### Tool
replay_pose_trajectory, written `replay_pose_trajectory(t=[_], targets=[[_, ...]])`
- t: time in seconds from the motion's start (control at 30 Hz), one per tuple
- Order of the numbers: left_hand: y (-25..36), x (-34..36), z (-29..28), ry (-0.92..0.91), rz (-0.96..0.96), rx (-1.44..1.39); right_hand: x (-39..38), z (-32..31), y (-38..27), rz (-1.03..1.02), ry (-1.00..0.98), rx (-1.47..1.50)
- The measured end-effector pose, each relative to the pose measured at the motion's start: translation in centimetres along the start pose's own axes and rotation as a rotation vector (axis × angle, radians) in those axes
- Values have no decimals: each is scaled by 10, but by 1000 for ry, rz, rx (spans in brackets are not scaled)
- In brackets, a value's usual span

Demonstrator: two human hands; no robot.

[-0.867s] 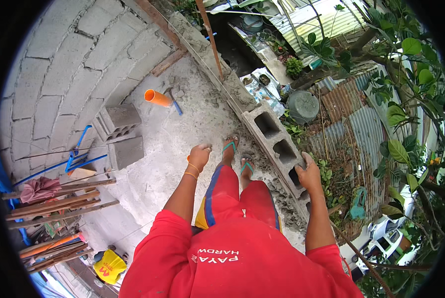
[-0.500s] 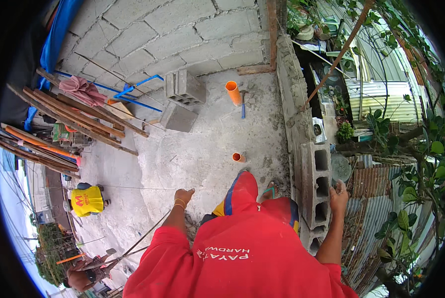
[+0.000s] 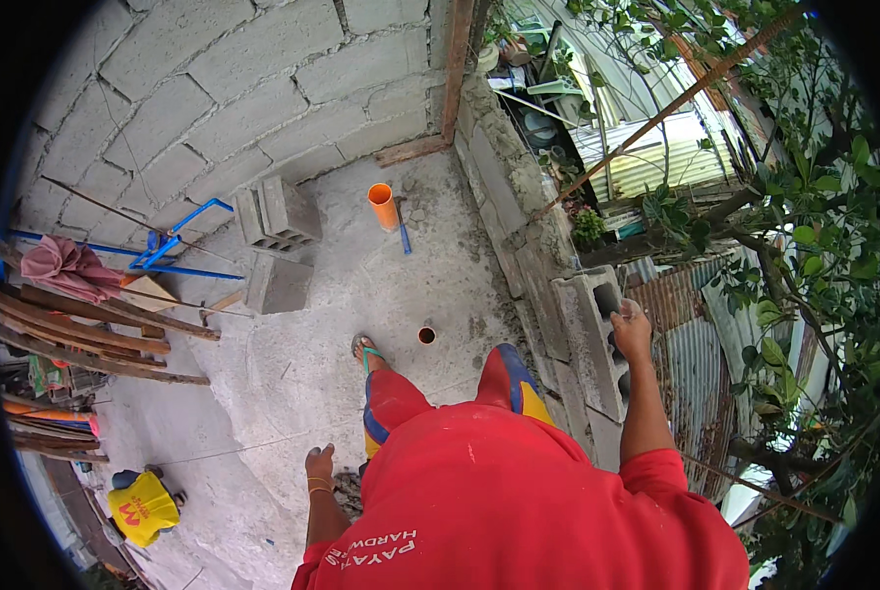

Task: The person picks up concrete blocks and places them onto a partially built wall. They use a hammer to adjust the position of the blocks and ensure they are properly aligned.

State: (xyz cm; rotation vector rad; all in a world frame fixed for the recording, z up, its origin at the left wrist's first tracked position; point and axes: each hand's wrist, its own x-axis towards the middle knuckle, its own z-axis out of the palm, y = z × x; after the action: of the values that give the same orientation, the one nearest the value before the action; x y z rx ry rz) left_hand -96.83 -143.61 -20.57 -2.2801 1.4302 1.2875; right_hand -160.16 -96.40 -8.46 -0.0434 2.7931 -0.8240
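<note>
My right hand (image 3: 631,334) is at the outer edge of a grey hollow concrete block (image 3: 586,339) on top of the low wall. Its fingers are bent and apart, and I cannot tell how firmly they touch the block. To the left of my body hangs my left hand (image 3: 319,464), fingers loosely bent and apart, with nothing visible in it. Ahead of my feet a short orange pipe opening (image 3: 426,335) sits in the concrete floor. Farther off stands a taller orange pipe (image 3: 382,206), beside a blue-handled hammer (image 3: 405,236).
Two concrete blocks (image 3: 281,283) stand near the far block wall (image 3: 263,79). Blue pipes (image 3: 170,241), a pink cloth (image 3: 71,264) and wooden planks (image 3: 96,329) lie at left. A person in yellow (image 3: 143,508) is low at left. A thin string (image 3: 253,447) crosses the floor.
My view has shifted right and forward. My feet have moved, one now forward on the left. My right hand has moved ahead along the wall top; my left hand hangs lower in view.
</note>
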Motion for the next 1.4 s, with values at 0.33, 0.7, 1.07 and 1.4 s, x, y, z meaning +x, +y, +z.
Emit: replay_pose_trajectory(t=[0.33, 0.7, 1.07, 1.4], targets=[[120, 186, -145, -34, 256, 33, -78, 44, -124, 155, -16, -17], [84, 183, -133, 132, 375, 29, -73, 221, -231, -171, -653, -39], [189, 280, -140, -25, 426, -102, -94, 477, -484, -384, -870, -278], [166, 384, -78, -6, 250, -423, -147, 774, -666, -996, -1052, -729]])
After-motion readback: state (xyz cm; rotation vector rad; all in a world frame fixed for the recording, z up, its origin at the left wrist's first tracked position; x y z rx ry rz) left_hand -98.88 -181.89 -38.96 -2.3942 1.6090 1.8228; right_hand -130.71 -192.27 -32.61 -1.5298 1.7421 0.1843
